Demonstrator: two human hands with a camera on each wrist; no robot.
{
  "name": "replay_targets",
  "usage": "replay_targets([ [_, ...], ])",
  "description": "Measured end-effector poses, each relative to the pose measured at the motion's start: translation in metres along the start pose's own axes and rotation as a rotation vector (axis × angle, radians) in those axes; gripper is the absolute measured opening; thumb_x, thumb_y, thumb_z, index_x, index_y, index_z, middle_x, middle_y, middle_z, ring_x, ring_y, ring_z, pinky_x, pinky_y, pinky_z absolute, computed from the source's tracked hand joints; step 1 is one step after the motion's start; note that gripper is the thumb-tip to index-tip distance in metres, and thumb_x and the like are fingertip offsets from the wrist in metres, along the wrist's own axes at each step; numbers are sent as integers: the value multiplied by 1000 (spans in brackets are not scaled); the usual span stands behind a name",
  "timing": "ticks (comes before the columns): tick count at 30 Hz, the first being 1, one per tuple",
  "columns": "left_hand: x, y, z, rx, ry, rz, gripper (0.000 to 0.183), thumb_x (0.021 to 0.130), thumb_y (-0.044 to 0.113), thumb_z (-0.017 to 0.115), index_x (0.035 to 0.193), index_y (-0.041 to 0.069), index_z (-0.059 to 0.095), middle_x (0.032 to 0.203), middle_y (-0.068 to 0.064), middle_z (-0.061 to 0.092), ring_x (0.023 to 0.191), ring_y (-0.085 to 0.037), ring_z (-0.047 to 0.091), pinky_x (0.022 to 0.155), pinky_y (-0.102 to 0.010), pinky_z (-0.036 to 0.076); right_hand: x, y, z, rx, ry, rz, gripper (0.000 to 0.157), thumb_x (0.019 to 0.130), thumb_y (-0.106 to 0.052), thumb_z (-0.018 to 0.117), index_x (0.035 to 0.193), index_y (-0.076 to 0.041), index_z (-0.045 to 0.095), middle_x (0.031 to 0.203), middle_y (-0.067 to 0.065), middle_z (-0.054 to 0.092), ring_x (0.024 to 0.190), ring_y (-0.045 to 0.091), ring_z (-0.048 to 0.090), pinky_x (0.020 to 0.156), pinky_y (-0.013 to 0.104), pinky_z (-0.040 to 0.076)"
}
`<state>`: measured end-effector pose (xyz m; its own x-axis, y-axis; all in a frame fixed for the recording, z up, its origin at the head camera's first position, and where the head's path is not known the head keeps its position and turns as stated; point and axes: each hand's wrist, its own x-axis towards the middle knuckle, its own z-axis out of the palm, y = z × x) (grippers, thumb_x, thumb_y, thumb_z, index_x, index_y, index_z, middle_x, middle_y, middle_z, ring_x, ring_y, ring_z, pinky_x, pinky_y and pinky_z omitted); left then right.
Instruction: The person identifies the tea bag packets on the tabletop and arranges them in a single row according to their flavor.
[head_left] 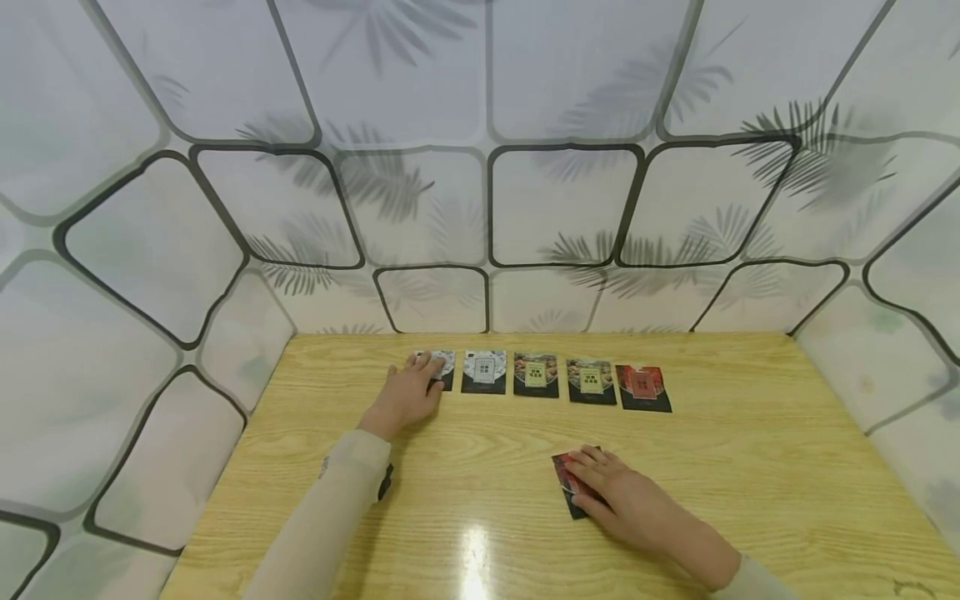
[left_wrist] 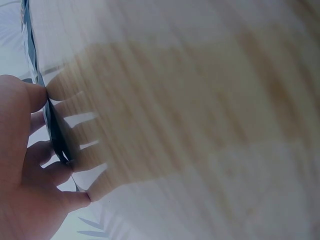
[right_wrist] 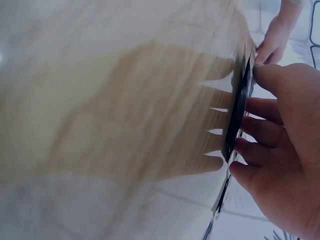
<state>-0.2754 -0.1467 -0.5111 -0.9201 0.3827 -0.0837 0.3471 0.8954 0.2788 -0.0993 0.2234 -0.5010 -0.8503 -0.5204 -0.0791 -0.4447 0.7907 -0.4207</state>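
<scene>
My left hand point(head_left: 406, 395) lies over the leftmost packet point(head_left: 448, 379), a flat white-and-black one at the left end of a row. In the left wrist view, its thumb and fingertips touch the dark packet point(left_wrist: 59, 137) on the table. Nearer to me, my right hand point(head_left: 626, 498) rests on a red-and-black packet point(head_left: 572, 502), which lies slanted and is partly covered by the fingers. The right wrist view shows that packet point(right_wrist: 239, 107) edge-on, with fingertips and thumb against it. Both hands have their fingers extended rather than curled round the packets.
Rightward along the row lie a white-and-black packet point(head_left: 483, 372), two packets with yellow-green labels, one point(head_left: 536, 376) left of the other point(head_left: 592, 382), and a red packet point(head_left: 643, 388). The glossy wooden table point(head_left: 465, 467) meets a patterned cloth wall point(head_left: 562, 208) behind the row.
</scene>
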Motion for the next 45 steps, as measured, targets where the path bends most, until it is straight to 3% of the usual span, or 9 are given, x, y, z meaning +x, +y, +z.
replay_targets([
  [7, 0, -1, 0, -1, -10, -2, 56, 113, 33, 43, 165, 14, 38, 172, -21, 29, 159, -48, 25, 122, -78, 22, -5, 5, -3, -4, 17, 42, 56, 108, -38, 59, 153, -5, 55, 161, 18, 51, 153, 43, 42, 119, 62, 40],
  [21, -3, 3, -2, -23, -13, 3, 56, 113, 31, 44, 165, 12, 38, 172, -22, 28, 159, -48, 24, 122, -78, 21, -14, 21, -10, -16, 56, 101, 54, 107, -35, 62, 151, -5, 57, 159, 16, 53, 152, 43, 43, 119, 62, 41],
  [30, -3, 2, -2, -22, -10, -6, 56, 113, 32, 45, 165, 13, 38, 172, -21, 28, 159, -48, 25, 122, -78, 22, -15, 31, -14, -13, 59, 150, 58, 107, -44, 59, 152, -7, 57, 159, 16, 53, 150, 45, 45, 116, 64, 44],
  [45, -4, 2, -4, -35, -7, 10, 56, 113, 32, 45, 165, 12, 38, 172, -22, 28, 159, -48, 24, 122, -79, 21, -22, 43, -24, -26, 76, 179, 55, 105, -37, 65, 149, -5, 59, 155, 21, 56, 147, 49, 47, 114, 67, 44],
])
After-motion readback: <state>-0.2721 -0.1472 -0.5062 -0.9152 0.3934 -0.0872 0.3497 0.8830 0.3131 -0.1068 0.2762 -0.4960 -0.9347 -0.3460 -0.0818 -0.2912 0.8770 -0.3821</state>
